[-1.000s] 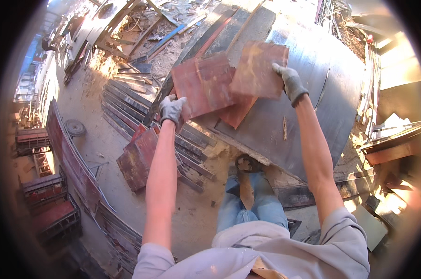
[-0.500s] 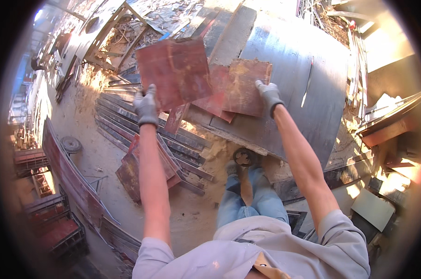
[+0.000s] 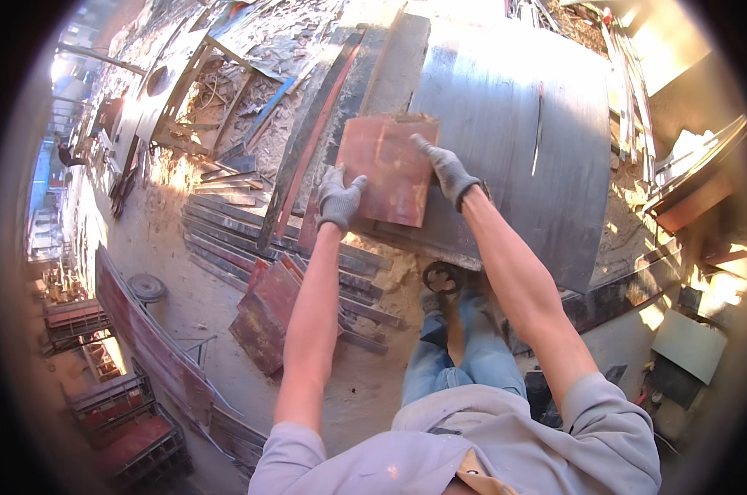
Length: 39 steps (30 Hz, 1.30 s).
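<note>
Both my hands wear grey knitted gloves. In front of me, squarish red-brown metal plates (image 3: 386,173) lie squared up over one another at the near left edge of a big dark steel sheet. My left hand (image 3: 341,198) grips their left edge, its thumb to the right. On the upper right edge, my right hand (image 3: 449,169) has a digit lying across the top face, the rest curled at the side and partly hidden. More rusty red plates (image 3: 266,318) rest in a pile on the ground, left of my legs, partly behind my left forearm.
The big dark steel sheet (image 3: 522,157) stretches to the right. Long metal strips (image 3: 225,227) lie left of it, with scrap offcuts (image 3: 283,58) beyond. A long curved red-brown panel (image 3: 155,346) and a small wheel (image 3: 147,287) are at left; a grey-green board (image 3: 689,346) is at right.
My left hand has brought its red plate rightward and down onto the plates at my right hand, so they now overlap. My right hand has shifted slightly left. The view has turned a little.
</note>
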Available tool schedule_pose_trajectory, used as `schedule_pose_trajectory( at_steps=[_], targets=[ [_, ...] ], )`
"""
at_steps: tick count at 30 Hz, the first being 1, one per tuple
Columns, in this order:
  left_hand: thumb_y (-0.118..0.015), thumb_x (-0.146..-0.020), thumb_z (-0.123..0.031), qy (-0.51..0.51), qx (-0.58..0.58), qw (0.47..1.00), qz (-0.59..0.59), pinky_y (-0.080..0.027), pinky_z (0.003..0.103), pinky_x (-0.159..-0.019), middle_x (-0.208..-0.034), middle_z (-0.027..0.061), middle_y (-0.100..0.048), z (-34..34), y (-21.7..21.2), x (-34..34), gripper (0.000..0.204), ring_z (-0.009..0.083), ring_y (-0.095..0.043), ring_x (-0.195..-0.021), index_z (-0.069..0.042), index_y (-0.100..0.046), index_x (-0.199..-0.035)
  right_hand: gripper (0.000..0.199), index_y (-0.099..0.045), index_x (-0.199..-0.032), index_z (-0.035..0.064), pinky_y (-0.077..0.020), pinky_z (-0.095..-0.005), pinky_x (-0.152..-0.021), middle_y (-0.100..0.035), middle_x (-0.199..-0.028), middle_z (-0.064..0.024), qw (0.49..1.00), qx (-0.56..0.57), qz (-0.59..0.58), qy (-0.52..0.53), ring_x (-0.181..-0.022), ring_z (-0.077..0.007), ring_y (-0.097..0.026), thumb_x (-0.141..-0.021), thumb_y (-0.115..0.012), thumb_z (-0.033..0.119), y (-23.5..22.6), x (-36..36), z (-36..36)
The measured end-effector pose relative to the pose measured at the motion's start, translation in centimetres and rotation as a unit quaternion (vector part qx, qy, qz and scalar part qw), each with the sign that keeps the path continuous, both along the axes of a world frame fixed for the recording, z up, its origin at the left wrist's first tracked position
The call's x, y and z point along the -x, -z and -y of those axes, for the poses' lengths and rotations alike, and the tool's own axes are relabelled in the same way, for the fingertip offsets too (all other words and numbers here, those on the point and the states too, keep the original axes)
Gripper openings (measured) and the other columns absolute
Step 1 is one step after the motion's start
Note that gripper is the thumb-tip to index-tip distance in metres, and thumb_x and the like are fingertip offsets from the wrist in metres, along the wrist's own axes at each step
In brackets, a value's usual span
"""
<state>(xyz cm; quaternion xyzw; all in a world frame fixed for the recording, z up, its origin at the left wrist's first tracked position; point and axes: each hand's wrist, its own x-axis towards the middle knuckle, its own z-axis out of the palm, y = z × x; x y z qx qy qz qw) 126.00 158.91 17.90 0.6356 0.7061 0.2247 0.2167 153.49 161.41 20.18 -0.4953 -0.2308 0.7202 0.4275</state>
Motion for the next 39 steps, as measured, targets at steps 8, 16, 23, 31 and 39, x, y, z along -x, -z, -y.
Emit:
schedule_pose_trajectory(
  at_steps=[8,16,23,31,39],
  targets=[
    [-0.073,-0.099,-0.041,-0.095,-0.004,0.938,0.333,-0.040,0.039,-0.118,-0.154,0.0196,-0.054,6.4,-3.3,-0.2,0.072,0.0268,-0.050,-0.143,0.002,-0.050,-0.152,0.048,-0.066,-0.127,-0.0010,-0.0570,-0.0318,-0.082,-0.075,-0.109,-0.0077,0.969,-0.139,0.203,-0.038,-0.095,-0.0143,-0.067,-0.083,-0.081,0.010,-11.8,3.8,7.3],
    [-0.077,-0.096,-0.018,0.102,0.057,0.874,0.471,-0.056,0.035,-0.092,-0.123,0.0102,-0.073,28.8,-18.4,0.4,0.041,0.0186,-0.069,-0.110,0.001,-0.066,-0.131,0.043,-0.070,-0.126,-0.0013,-0.0565,-0.0320,-0.092,-0.076,-0.112,-0.0051,0.971,-0.182,0.011,-0.158,-0.101,-0.0162,-0.070,-0.084,-0.078,0.004,-21.6,-5.1,27.5],
    [-0.089,-0.085,-0.031,-0.219,0.094,0.901,0.363,-0.052,0.034,-0.073,-0.093,0.0049,-0.071,62.3,-21.7,2.4,0.050,0.0121,-0.064,-0.084,-0.001,-0.068,-0.119,0.037,-0.064,-0.133,0.0037,-0.0584,-0.0376,-0.091,-0.073,-0.117,-0.0072,0.937,0.035,-0.163,-0.306,-0.105,-0.0223,-0.072,-0.101,-0.066,0.021,-12.0,4.4,48.4],
    [-0.078,-0.094,-0.023,-0.441,0.022,0.549,0.709,-0.058,0.035,-0.066,-0.084,0.0103,-0.074,81.3,-12.8,-14.3,0.021,0.0202,-0.071,-0.075,-0.003,-0.072,-0.091,0.049,-0.068,-0.131,0.0058,-0.0561,-0.0359,-0.092,-0.071,-0.124,-0.0072,0.894,0.096,-0.058,-0.434,-0.108,-0.0200,-0.069,-0.101,-0.069,0.045,-9.5,-5.3,57.2],
    [-0.075,-0.094,-0.020,-0.606,-0.139,0.210,0.755,-0.064,0.048,-0.085,-0.128,0.0175,-0.067,105.8,-2.8,-17.0,0.030,0.0292,-0.071,-0.106,-0.007,-0.065,-0.119,0.055,-0.056,-0.136,0.0047,-0.0545,-0.0484,-0.095,-0.062,-0.137,-0.0212,0.830,0.147,0.182,-0.506,-0.118,-0.0370,-0.064,-0.102,-0.063,0.047,6.5,-10.1,70.5]
  ],
)
